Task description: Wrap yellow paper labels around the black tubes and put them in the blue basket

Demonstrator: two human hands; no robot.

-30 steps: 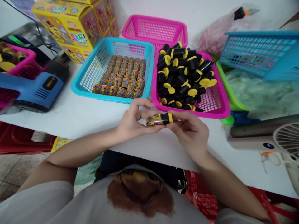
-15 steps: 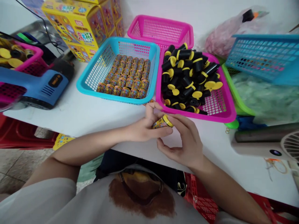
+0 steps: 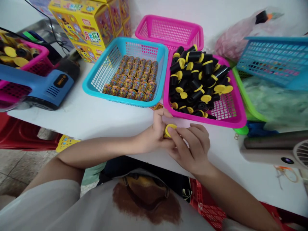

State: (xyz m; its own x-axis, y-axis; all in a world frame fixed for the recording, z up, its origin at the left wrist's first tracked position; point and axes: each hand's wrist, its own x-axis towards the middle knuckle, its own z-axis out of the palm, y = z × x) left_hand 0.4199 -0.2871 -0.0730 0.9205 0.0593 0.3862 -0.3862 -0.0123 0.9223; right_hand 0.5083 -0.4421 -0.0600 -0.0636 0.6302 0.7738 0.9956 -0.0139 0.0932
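My left hand [image 3: 160, 133] is wrapped round a small container with a round yellow lid [image 3: 170, 130], its lid facing up toward me. My fingers cover most of its printed body. My right hand [image 3: 192, 144] is against it from the right, a fingertip on the lid and the thumb lower down, partly hidden. Just beyond my hands, a pink basket [image 3: 204, 120] holds a heap of black containers [image 3: 193, 84] with yellow lids, some flipped open. To its left, a blue basket [image 3: 96, 93] holds rows of small printed containers [image 3: 132, 84].
A blue heat gun [image 3: 51, 88] lies at the left by another pink basket [image 3: 45, 57]. Yellow printed boxes [image 3: 84, 29] are stacked behind. An empty-looking pink basket [image 3: 168, 21] stands at the back. On the right are a tilted blue basket [image 3: 276, 61] and a fan [image 3: 276, 150].
The container has turned so its lid faces up toward me. My right hand has closed in, its fingertip now on the lid. The view has shifted slightly.
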